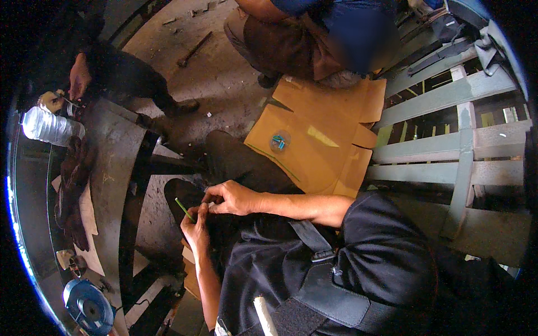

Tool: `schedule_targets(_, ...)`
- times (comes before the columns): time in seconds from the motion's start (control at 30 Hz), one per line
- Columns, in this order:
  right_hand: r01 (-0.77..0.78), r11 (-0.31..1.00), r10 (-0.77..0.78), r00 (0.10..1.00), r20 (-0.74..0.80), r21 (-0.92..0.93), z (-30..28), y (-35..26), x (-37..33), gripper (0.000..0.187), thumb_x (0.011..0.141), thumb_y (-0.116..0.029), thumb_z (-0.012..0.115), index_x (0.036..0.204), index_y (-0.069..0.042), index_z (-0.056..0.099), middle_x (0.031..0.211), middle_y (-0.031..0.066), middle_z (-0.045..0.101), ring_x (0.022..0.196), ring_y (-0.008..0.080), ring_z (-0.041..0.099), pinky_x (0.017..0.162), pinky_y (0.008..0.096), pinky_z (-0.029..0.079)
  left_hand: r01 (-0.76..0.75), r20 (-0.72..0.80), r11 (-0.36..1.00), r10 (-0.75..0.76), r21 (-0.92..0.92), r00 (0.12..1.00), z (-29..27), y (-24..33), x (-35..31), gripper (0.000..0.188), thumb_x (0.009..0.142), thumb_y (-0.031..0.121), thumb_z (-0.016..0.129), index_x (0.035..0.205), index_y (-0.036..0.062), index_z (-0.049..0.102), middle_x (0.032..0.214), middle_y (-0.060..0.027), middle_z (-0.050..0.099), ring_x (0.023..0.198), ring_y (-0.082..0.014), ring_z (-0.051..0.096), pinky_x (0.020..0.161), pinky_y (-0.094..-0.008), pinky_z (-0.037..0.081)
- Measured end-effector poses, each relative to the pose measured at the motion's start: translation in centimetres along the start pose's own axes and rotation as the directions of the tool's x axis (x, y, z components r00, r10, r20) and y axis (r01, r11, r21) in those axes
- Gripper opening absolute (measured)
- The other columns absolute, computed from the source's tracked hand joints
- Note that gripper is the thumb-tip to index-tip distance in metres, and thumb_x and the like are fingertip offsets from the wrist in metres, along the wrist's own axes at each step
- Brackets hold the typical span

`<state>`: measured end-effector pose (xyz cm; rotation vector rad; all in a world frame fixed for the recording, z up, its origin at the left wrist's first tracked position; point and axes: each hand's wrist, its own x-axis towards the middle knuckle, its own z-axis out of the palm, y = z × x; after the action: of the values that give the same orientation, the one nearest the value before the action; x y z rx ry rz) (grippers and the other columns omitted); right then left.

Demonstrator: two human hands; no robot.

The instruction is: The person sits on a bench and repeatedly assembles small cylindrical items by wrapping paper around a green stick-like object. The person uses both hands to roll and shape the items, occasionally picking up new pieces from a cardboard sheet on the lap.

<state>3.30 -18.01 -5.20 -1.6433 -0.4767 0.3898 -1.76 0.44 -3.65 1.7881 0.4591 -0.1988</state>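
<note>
Pinching a thin green stick (184, 208) between them over the lap, the left hand (196, 227) grips its lower end while the right hand (232, 199) closes beside it, its long axis slanting up-left.

Matt brown cardboard sheet (319, 134), rough painted wooden pallet (448, 140), dusty concrete floor (224, 73).
</note>
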Motion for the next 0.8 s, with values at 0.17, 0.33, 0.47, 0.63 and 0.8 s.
schedule_targets(0.17,-0.108,0.994,0.109,0.993,-0.05,0.035,-0.9,0.8,0.1,0.025,0.091,-0.024,0.071,0.102,-0.001,0.071,0.083,0.0085,0.072,0.08,0.0136,0.067,0.075,0.0323,0.052,0.009,0.154,0.994,0.007,-0.105,0.988,-0.1,0.3,0.1,0.035,0.098,0.04,0.052,0.107,0.009,0.064,0.082,0.0008,0.058,0.069,-0.0076,0.047,0.06,-0.0227,0.034)
schedule_targets(0.33,-0.151,0.979,0.177,0.965,-0.194,0.14,-3.6,0.5,-0.2,0.022,0.095,-0.024,0.068,0.102,-0.003,0.071,0.083,0.0009,0.069,0.073,0.007,0.062,0.066,0.0243,0.05,0.008,0.152,0.998,0.001,-0.057,0.988,0.3,2.0,-0.8,0.027,0.099,0.027,0.05,0.108,0.0052,0.064,0.077,0.0007,0.057,0.065,-0.0075,0.047,0.057,-0.022,0.036)
schedule_targets(0.47,-0.135,0.966,0.154,0.985,-0.073,0.218,-5.5,-0.5,-0.3,0.023,0.096,-0.023,0.067,0.104,-0.002,0.071,0.1,0.0048,0.069,0.089,0.0098,0.064,0.073,0.0271,0.057,0.137,0.202,0.981,-0.109,-0.134,0.973,2.4,4.4,-0.8,0.026,0.098,0.023,0.062,0.109,0.0002,0.063,0.082,-0.0024,0.061,0.071,-0.0094,0.057,0.061,-0.0249,0.047)
schedule_targets(0.63,-0.183,0.969,0.206,0.97,-0.128,0.166,-9.0,-3.5,0.3,0.019,0.094,-0.021,0.069,0.103,-0.004,0.074,0.094,0.0025,0.072,0.088,0.0089,0.064,0.079,0.0268,0.052,-0.039,0.368,0.994,0.075,-0.105,0.927,7.5,6.0,1.7,0.035,0.092,0.019,0.072,0.117,-0.0034,0.06,0.107,-0.0105,0.068,0.095,-0.0173,0.067,0.083,-0.0298,0.054)
schedule_targets(0.8,-0.221,0.791,0.159,0.975,-0.157,-0.57,-16.2,-4.9,-1.0,0.022,0.09,-0.022,0.07,0.097,-0.001,0.072,0.088,0.0105,0.071,0.085,0.0221,0.068,0.079,0.0341,0.051,-0.078,0.416,0.988,0.128,-0.135,0.901,8.7,6.5,1.1,0.046,0.092,0.018,0.07,0.131,-0.0023,0.056,0.123,-0.0147,0.066,0.112,-0.0204,0.063,0.099,-0.0319,0.048)
